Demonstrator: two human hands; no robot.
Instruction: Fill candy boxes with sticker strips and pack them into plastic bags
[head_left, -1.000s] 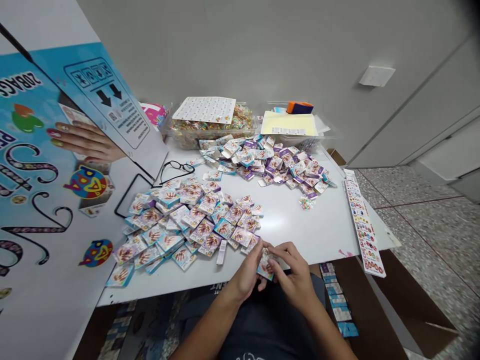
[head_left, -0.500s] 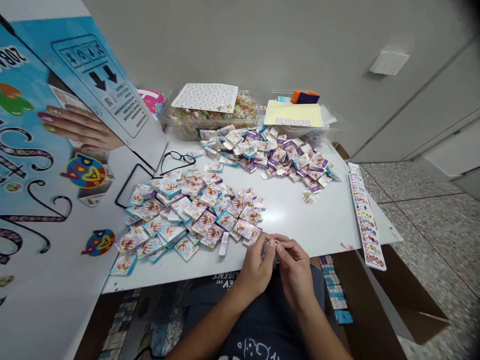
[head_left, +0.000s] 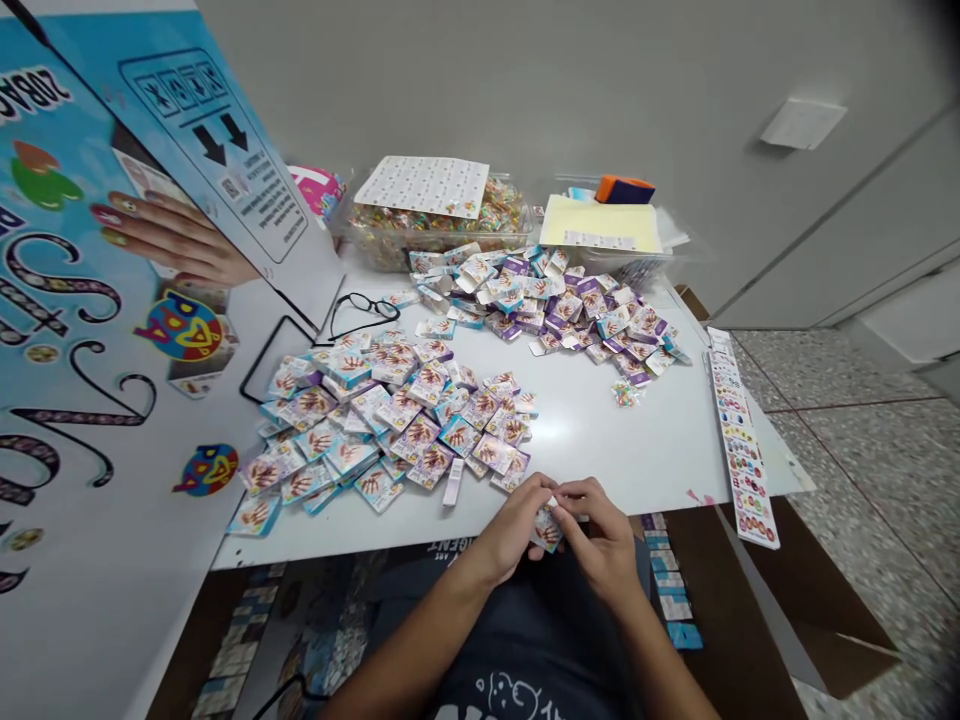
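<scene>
A small printed card box (head_left: 548, 527) with a picture of a hand on it is held between my two hands at the table's front edge. My left hand (head_left: 517, 535) is closed around its left side. The fingers of my right hand (head_left: 600, 530) pinch its upper end. Left of my hands lies a heap of similar small boxes (head_left: 416, 437), blue and purple, with one narrow box (head_left: 453, 482) standing apart at the front. Farther back is a second pile of small boxes (head_left: 551, 300), several with flaps raised.
Behind the piles stand a clear tub of small colourful packets (head_left: 427, 237) and another tub under a yellow sheet (head_left: 602, 224). Glasses (head_left: 367, 307) lie back left beside a tall printed carton (head_left: 247, 180). A sticker strip (head_left: 742, 440) overhangs the right edge. Open cardboard boxes (head_left: 750, 600) stand below.
The small box between my hands has turned so its printed face shows; before, my fingers mostly hid it. The whole view has shifted slightly. The piles look unchanged.
</scene>
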